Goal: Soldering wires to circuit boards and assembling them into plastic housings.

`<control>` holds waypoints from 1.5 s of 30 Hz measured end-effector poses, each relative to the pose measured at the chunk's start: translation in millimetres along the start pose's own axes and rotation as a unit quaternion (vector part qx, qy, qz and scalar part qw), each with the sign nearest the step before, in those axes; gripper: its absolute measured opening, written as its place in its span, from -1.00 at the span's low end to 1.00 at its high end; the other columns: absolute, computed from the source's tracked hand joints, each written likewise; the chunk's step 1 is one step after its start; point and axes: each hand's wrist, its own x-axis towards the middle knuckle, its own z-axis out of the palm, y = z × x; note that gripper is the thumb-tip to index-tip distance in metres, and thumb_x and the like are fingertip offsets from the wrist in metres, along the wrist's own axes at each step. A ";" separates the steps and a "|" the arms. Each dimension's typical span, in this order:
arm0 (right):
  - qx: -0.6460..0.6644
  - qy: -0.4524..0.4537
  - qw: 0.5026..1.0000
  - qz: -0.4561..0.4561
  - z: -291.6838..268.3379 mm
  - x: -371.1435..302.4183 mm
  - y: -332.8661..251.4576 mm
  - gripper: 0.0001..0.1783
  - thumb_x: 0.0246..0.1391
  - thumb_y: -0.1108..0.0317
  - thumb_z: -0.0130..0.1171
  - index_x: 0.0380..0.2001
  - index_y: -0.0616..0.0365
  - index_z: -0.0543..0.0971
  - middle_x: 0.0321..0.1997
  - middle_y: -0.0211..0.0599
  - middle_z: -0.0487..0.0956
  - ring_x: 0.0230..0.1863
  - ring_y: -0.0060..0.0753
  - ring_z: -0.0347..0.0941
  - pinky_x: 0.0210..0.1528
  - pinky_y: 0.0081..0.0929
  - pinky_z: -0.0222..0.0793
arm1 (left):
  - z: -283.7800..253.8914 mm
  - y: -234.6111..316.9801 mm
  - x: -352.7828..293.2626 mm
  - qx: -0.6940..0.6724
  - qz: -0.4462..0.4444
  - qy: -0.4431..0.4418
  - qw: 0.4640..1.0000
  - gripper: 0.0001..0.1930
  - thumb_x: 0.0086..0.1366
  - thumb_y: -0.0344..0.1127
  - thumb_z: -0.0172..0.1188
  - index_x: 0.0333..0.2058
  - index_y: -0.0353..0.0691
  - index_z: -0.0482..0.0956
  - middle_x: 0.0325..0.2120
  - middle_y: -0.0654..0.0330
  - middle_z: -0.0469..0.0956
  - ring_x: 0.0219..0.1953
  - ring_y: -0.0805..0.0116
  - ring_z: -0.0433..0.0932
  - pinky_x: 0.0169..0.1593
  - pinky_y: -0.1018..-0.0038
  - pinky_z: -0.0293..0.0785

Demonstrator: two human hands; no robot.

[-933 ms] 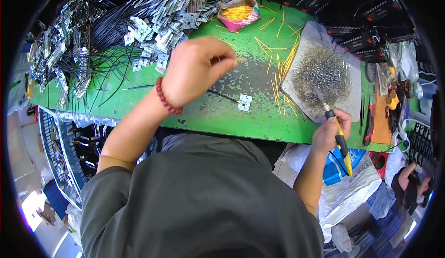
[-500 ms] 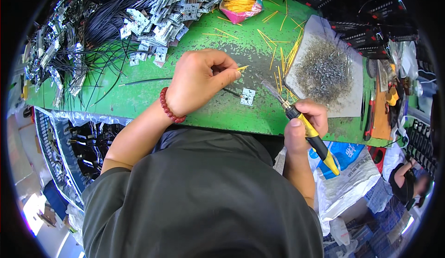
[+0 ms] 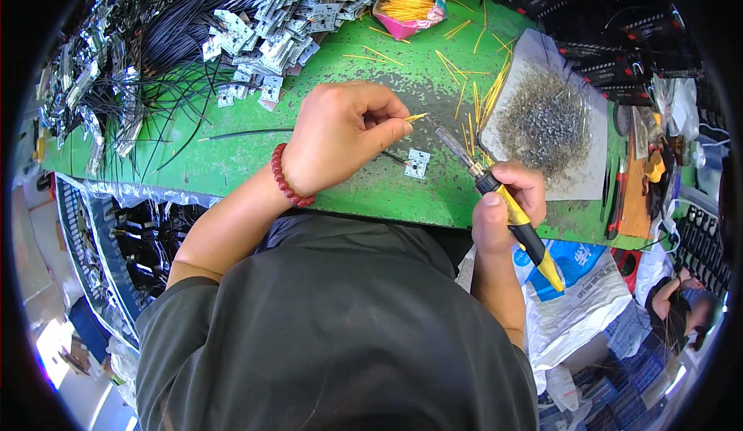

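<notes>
My left hand [image 3: 340, 129] is closed in a pinch over the bench, with a red bead bracelet at its wrist. From its fingertips sticks the end of a thin yellow wire [image 3: 417, 117]. A soldering iron [image 3: 529, 241] with a yellow and black handle is held in my right hand [image 3: 499, 218]. Its tip points up and left, right by the yellow wire's end; whether they touch I cannot tell. Below lies a small white circuit board [image 3: 417, 164], joined to a black cable [image 3: 248, 133] that runs under my left hand.
Loose yellow wires [image 3: 445, 63] lie around a pink-edged bag [image 3: 398, 30] full of them. A grey sheet [image 3: 592, 176] with a pile of dark crumbs [image 3: 546, 118] lies to the right. Circuit boards with cables [image 3: 263, 36] heap at the back left. Tools [image 3: 618, 199] line the right edge.
My left hand has shifted slightly right with the yellow wire. The soldering iron's tip has come up and left, closing on the wire's end.
</notes>
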 end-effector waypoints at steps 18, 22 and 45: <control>0.035 0.023 0.999 0.008 1.5 0.1 -3.3 -0.67 0.00 0.29 0.28 -0.27 0.27 0.43 -0.41 -0.32 0.44 -0.44 -0.63 0.27 -0.38 -0.64 0.17 | 3.0 1.1 -1.8 -0.079 -0.012 -0.026 0.996 -0.87 0.11 -0.39 0.31 -0.39 -0.32 0.64 -0.57 0.17 0.60 -0.56 0.49 0.50 -0.45 0.54 0.42; 0.022 0.023 0.999 0.035 0.5 -2.0 -0.5 -0.68 -0.01 0.31 0.27 -0.27 0.27 0.43 -0.41 -0.31 0.45 -0.45 -0.65 0.27 -0.39 -0.66 0.17 | 1.8 1.3 -2.0 -0.083 -0.012 -0.033 0.996 -0.88 0.13 -0.39 0.29 -0.39 -0.33 0.63 -0.57 0.17 0.59 -0.55 0.49 0.50 -0.44 0.54 0.41; -0.007 0.038 0.999 0.022 -9.9 -6.4 0.9 -0.68 -0.01 0.27 0.27 -0.30 0.25 0.45 -0.45 -0.39 0.42 -0.48 -0.67 0.21 -0.42 -0.66 0.13 | 0.4 -0.2 -7.6 -0.012 0.001 -0.025 1.000 -0.90 0.12 -0.46 0.31 -0.39 -0.36 0.63 -0.52 0.22 0.61 -0.49 0.54 0.51 -0.39 0.59 0.43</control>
